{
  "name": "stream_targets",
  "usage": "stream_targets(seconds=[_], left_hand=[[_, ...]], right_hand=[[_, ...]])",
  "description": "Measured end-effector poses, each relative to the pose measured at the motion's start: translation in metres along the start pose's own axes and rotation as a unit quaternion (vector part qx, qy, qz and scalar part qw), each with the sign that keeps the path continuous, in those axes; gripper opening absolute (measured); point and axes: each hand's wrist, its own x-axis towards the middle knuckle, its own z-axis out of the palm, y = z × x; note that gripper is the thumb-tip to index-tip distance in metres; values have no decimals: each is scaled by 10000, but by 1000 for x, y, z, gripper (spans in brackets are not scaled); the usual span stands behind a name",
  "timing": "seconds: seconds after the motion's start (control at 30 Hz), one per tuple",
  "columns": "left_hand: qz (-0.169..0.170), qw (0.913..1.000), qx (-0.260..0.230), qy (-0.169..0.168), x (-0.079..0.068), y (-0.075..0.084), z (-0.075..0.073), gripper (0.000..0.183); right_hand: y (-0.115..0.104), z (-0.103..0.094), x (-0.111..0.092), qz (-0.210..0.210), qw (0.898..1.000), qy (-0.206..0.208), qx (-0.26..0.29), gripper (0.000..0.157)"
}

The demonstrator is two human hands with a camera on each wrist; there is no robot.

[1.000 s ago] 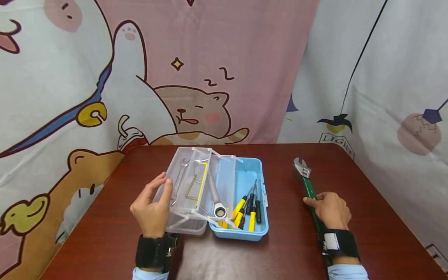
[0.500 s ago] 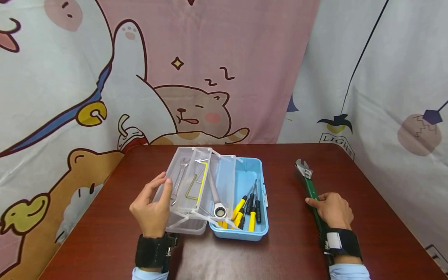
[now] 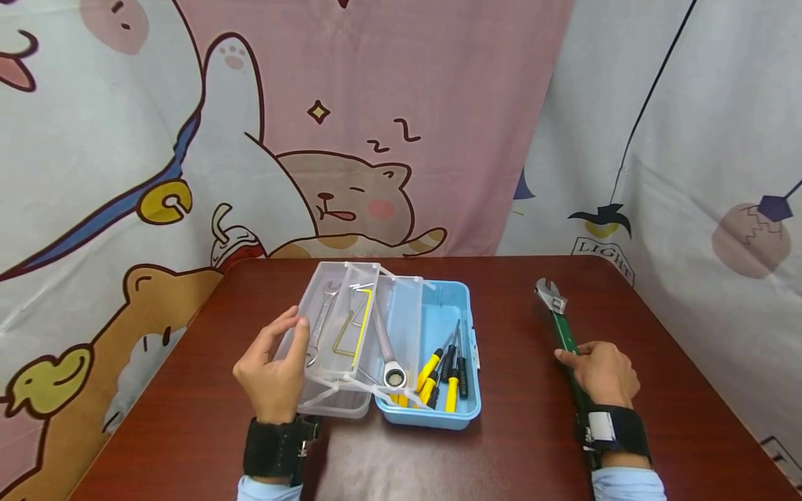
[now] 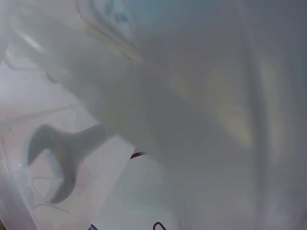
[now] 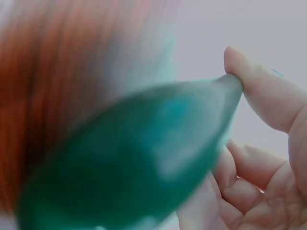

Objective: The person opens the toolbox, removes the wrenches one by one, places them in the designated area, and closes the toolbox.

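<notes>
My right hand (image 3: 604, 372) grips an adjustable wrench (image 3: 565, 335) by its green handle, right of the toolbox. Its steel head points away from me. In the right wrist view the green handle (image 5: 129, 158) looms large and blurred beside the thumb and curled fingers. My left hand (image 3: 276, 369) holds the left edge of the clear plastic lid (image 3: 335, 406) between thumb and fingers. The lid belongs to a light blue toolbox (image 3: 471, 306), which stands unfolded. A blurred translucent surface fills much of the left wrist view, with an open-ended wrench jaw (image 4: 60, 163) visible through plastic.
Fold-out clear trays (image 3: 401, 299) carry a combination wrench (image 3: 322, 316), yellow hex keys (image 3: 362, 327) and a ratchet wrench (image 3: 393, 376). Yellow and black screwdrivers (image 3: 452, 393) lie in the blue base. Behind the brown table (image 3: 501, 417) hangs a cartoon-printed cloth (image 3: 476, 104).
My right hand has slid a little to the right with the adjustable wrench, whose head now lies slightly farther away. The left hand and the toolbox have stayed in place.
</notes>
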Motion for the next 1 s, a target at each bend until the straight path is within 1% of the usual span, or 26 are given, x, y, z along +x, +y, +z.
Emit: stream_targets(seconds=[0.13,0.37,0.43,0.6,0.67,0.8,1.0], left_hand=[[23,10000,-40,26,1,2,0,8],[-62,9999,-57,137,1,-7,-1,8],[-68,9999,-53,128,2,-5,-2,7],[-64,10000,-29,54,4,8,-2,7],[-76,10000,-32,40,4,11,-2,7],[-67,10000,5,57,4,11,-2,7],[2,10000,28,71,5,10,-1,6]], right_hand=[[1,-2,1,-38,10000,-30,-26,60],[-2,-2,1,-102,9996,-154,-209,63],[-1,-1,1,-112,9994,-199,-262,61],[2,-3,0,-140,9987,-284,-393,57],[5,-4,1,-152,9985,-301,-436,55],[8,-7,0,-179,9980,-333,-515,52],[11,-9,2,-129,9971,-402,-634,56]])
